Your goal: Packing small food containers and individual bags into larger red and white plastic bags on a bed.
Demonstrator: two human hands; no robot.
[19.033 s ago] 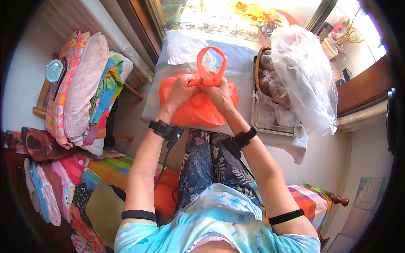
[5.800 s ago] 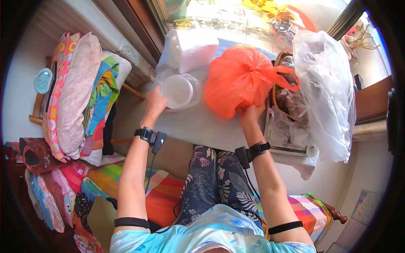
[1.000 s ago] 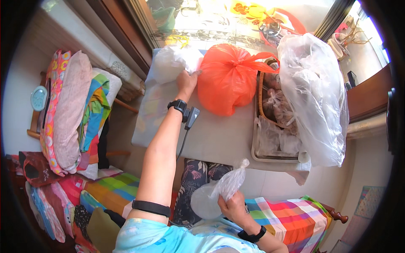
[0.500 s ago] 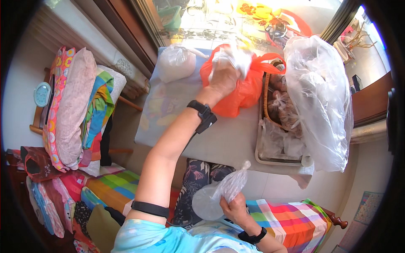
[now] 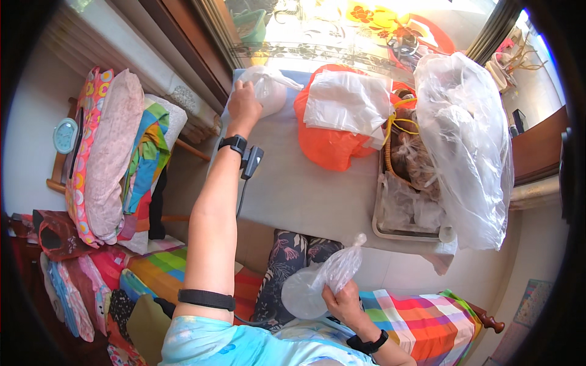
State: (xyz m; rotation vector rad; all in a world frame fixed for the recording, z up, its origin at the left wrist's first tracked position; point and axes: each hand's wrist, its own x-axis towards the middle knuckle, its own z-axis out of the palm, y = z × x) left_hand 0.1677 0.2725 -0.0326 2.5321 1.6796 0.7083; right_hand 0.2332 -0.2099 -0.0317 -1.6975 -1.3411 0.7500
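From where I stand, a seated person's bare hands are well apart over a grey-covered table [image 5: 287, 183]. The left hand [image 5: 244, 105] reaches to the far left corner, against a knotted white plastic bag [image 5: 273, 102]; I cannot tell whether the fingers grip it or only touch it. The right hand [image 5: 347, 305], low over the lap, is closed around the gathered neck of a clear plastic bag [image 5: 337, 268], whose rounded, translucent bulk [image 5: 302, 296] hangs to its left above dark, leaf-patterned trousers [image 5: 284, 256].

Midway along the far side sits a bulging orange bag [image 5: 332, 152], with folded white plastic [image 5: 345, 100] across its top. Yellow loops [image 5: 390, 126] lie at that plastic's right edge, by a wicker basket [image 5: 389, 161] of bagged items on a pale tray [image 5: 377, 219]. A large, cloudy bag [image 5: 467, 152] covers the tray's right side.

As for writing, wall sheets [image 5: 532, 302] at lower right carry print too small to read. A pale blue clock [image 5: 65, 135] stands at left, its markings indistinct.
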